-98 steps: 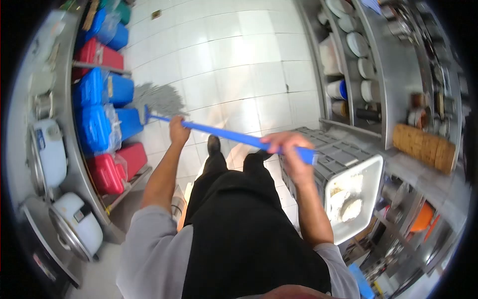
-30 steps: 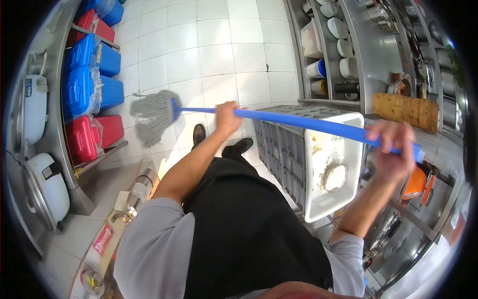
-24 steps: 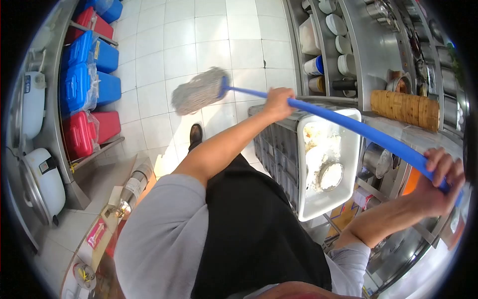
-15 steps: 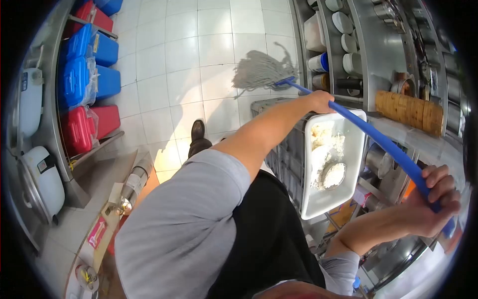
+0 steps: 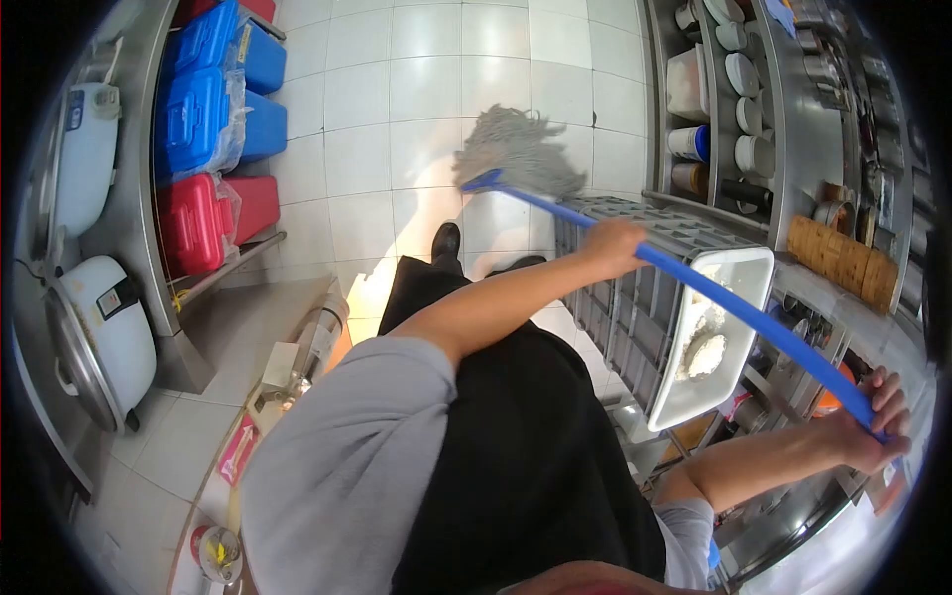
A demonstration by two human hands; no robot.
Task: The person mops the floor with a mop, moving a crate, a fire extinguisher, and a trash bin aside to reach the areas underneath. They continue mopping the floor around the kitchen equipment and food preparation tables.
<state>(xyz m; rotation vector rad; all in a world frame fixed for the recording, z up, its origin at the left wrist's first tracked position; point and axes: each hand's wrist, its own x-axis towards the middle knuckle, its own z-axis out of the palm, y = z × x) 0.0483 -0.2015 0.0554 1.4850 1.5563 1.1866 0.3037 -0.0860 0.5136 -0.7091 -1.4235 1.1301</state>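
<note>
Gripping a blue mop (image 5: 699,282) with both hands (image 5: 877,422).

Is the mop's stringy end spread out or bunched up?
Spread out: the mop strings fan wide over the floor.

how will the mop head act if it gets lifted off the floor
The mop head will probably hang floppy, as its loose strands splay over the tiles. It may drag heavily if wet, though the picture doesn't settle that. The blue handle should stay fairly stiff, being one long, slim pole.
</note>
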